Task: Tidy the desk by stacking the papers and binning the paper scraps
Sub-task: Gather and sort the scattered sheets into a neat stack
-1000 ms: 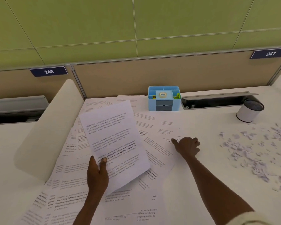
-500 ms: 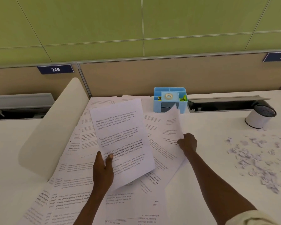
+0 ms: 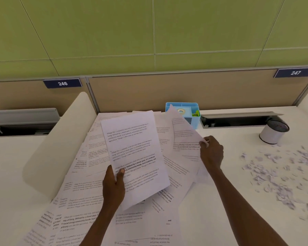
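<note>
A white desk filled the lower frame. Loose printed papers sprawled across its lower left and centre, overlapping. Paper scraps lay scattered at the right edge, below a white bin. At centre, the left hand gripped a printed sheet, thumb on top, holding it raised and tilted. Right of centre, the right hand pinched the edge of a second sheet, lifted off the pile. Behind it stood a blue organizer.
</note>
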`<action>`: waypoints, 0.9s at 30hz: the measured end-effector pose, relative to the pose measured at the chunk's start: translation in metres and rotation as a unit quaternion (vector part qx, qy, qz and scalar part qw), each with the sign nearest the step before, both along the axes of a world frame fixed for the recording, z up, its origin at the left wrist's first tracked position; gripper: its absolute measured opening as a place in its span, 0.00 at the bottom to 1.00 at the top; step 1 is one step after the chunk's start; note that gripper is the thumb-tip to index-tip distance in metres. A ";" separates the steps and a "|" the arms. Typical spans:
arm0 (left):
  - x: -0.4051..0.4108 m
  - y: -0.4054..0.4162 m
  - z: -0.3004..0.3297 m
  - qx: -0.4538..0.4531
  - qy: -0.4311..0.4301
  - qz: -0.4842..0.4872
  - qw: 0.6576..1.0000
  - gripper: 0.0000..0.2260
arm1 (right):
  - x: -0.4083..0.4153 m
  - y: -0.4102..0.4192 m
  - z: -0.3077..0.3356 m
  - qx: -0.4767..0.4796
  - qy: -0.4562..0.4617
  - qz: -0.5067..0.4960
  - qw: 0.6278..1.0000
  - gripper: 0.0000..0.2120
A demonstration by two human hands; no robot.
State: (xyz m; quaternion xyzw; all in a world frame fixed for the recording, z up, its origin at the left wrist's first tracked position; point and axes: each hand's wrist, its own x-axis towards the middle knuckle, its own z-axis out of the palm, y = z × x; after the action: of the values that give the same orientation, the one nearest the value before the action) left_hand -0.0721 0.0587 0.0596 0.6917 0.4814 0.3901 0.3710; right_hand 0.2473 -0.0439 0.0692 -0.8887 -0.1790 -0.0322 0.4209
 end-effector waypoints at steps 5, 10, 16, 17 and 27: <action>-0.002 0.000 -0.002 0.001 -0.005 -0.005 1.000 0.19 | -0.004 -0.018 0.059 0.069 -0.048 0.001 0.996 0.06; 0.002 0.004 0.001 -0.012 -0.006 0.000 1.000 0.19 | -0.014 -0.037 0.114 0.130 -0.086 0.035 0.987 0.06; 0.011 0.006 0.014 -0.049 -0.034 -0.039 0.997 0.18 | -0.030 -0.048 0.142 0.191 0.060 0.114 0.973 0.05; 0.012 0.006 0.016 -0.065 -0.045 -0.053 0.996 0.17 | -0.033 -0.048 0.139 0.197 0.099 0.132 0.966 0.04; 0.005 -0.016 0.039 -0.139 -0.150 -0.260 0.944 0.15 | -0.085 -0.045 0.064 0.105 0.295 0.190 0.930 0.06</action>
State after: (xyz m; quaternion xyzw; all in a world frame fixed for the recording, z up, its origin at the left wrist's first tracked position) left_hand -0.0670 0.0427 0.0986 0.6677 0.2730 0.3089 0.6199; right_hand 0.1628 -0.0889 0.1333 -0.7583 -0.2081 0.2938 0.5435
